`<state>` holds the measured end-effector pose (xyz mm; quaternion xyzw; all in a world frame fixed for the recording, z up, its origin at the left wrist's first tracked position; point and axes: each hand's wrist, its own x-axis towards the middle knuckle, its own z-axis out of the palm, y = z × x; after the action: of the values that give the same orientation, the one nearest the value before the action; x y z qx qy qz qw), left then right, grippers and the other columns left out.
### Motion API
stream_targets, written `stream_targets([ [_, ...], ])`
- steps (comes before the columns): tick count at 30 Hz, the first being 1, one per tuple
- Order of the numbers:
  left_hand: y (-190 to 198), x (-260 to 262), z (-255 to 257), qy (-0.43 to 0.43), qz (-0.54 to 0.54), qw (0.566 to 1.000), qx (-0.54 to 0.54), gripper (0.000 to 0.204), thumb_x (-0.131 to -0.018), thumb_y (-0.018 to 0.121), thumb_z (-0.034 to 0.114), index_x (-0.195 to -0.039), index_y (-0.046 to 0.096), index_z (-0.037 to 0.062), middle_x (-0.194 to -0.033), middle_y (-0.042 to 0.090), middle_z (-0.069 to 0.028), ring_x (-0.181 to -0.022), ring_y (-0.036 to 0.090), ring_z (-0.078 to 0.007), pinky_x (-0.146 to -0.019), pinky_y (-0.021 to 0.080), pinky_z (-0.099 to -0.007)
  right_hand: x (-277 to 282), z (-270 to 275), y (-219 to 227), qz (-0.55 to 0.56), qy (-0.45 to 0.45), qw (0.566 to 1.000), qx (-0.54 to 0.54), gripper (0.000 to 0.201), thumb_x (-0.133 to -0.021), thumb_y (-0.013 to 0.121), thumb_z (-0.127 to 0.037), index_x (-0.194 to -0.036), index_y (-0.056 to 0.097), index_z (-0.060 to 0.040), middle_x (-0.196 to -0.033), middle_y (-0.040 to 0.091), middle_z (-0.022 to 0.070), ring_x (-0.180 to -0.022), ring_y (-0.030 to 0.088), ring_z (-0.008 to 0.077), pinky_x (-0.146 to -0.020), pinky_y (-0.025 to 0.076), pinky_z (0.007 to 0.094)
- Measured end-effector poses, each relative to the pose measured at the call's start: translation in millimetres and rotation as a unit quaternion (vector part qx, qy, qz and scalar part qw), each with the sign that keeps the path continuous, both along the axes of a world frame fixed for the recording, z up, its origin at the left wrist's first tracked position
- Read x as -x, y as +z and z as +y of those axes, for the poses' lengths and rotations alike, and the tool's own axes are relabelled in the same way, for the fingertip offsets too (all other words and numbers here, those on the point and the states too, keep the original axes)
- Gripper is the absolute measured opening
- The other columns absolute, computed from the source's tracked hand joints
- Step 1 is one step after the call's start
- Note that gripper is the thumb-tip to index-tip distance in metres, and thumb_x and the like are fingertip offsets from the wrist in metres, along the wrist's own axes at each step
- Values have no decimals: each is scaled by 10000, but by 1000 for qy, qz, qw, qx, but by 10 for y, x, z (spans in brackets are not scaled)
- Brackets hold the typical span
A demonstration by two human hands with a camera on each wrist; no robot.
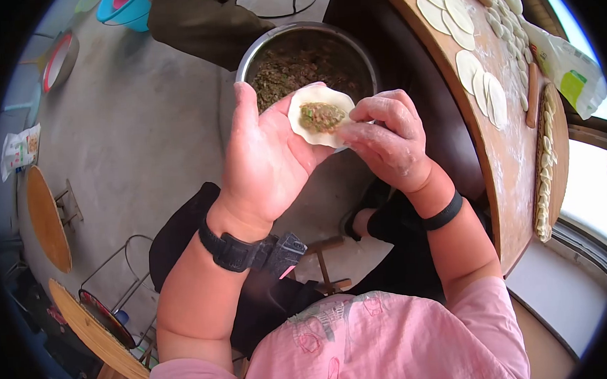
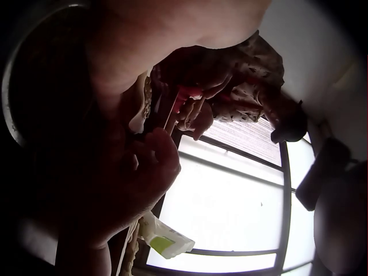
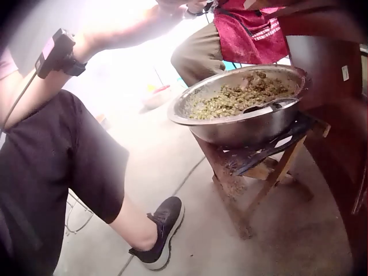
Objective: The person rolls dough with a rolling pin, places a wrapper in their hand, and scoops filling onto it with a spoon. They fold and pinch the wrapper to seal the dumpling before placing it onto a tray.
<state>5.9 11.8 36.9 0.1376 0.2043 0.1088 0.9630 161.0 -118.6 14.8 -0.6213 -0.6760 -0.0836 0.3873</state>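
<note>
My left hand (image 1: 265, 161) is palm up in the head view, thumb held out to the side. A round dumpling wrapper (image 1: 303, 100) lies across its fingers, with a mound of greenish-brown filling (image 1: 320, 116) in the middle. My right hand (image 1: 393, 141), dusted with flour, pinches the wrapper's right edge between curled fingers and thumb. Both hands are above the near side of a steel bowl (image 3: 244, 129) of filling, which has a utensil in it. In the left wrist view the right hand (image 2: 141, 178) is dark against the window.
A floured table (image 1: 513, 173) on the right holds flat wrappers (image 1: 490, 100), small dough pieces (image 1: 506, 28), a rolling pin (image 1: 532, 95), a flour bag (image 1: 566, 66) and a long row of pleated dough (image 1: 545, 165). The bowl stands on a wooden stool (image 3: 276, 172). Another person's leg (image 1: 208, 28) is beyond it.
</note>
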Motion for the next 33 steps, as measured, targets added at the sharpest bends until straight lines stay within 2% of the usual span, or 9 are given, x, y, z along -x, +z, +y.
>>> stream_targets([
  [10,70,35,-111,-59,-22,997,-40,993,-976,135,751,-1416,472,-74,-1342,589,-158,-1238,563,-255,-1142,377,-444,44,10,280,29,-12,999,27,366,-647,796,-52,-996,702,-108,-887,649,27,-788,606,236,-684,518,329],
  [19,119,50,-170,-104,-56,970,-212,1086,-926,64,811,-1456,435,-61,-1420,544,-148,-1320,509,-241,-1178,319,-446,-8,-30,324,35,22,999,31,294,-666,782,-48,-946,704,-94,-876,643,41,-775,606,240,-660,512,334],
  [21,125,56,-237,-79,-33,956,-281,1110,-875,212,859,-1464,425,-57,-1402,552,-154,-1327,503,-234,-1168,333,-428,19,-52,398,56,10,998,38,257,-677,773,-34,-916,695,-88,-869,638,51,-776,607,245,-664,508,340],
  [23,62,28,-265,-23,-34,912,-407,1068,-833,404,837,-1442,452,-40,-1349,577,-156,-1277,538,-230,-1109,390,-400,80,-69,484,92,-16,995,45,216,-697,761,-17,-889,685,-81,-861,632,64,-776,608,252,-669,503,346],
  [25,-45,-23,-258,66,-56,812,-577,964,-799,639,743,-1388,516,-10,-1261,620,-156,-1170,616,-229,-1002,491,-363,139,-81,566,149,-30,987,50,188,-718,749,-3,-880,681,-74,-852,624,74,-777,608,260,-679,501,351],
  [28,-24,-30,-237,64,-15,730,-680,952,-666,764,721,-1279,577,16,-1105,665,-140,-981,683,-253,-840,544,-348,205,-82,679,183,-28,982,48,138,-750,741,0,-850,667,-60,-830,611,86,-769,602,272,-681,493,354],
  [29,13,-60,-259,103,-19,705,-702,839,-759,689,723,-1200,599,14,-994,679,-132,-868,689,-299,-757,542,-366,218,-84,705,176,-29,983,48,137,-750,742,-1,-848,664,-59,-826,610,87,-768,601,274,-679,492,354],
  [31,119,-11,-296,53,29,733,-678,880,-783,636,764,-1202,603,-9,-988,667,-98,-866,657,-205,-761,528,-318,246,-80,724,167,-37,985,32,141,-746,753,-16,-842,658,-57,-815,608,90,-752,596,276,-659,485,356],
  [33,146,-20,-317,60,35,722,-689,816,-848,576,733,-1188,607,-9,-975,670,-107,-855,655,-226,-752,527,-328,279,-83,724,176,-56,982,25,146,-743,760,-23,-842,657,-56,-816,607,93,-744,595,277,-651,485,358],
])
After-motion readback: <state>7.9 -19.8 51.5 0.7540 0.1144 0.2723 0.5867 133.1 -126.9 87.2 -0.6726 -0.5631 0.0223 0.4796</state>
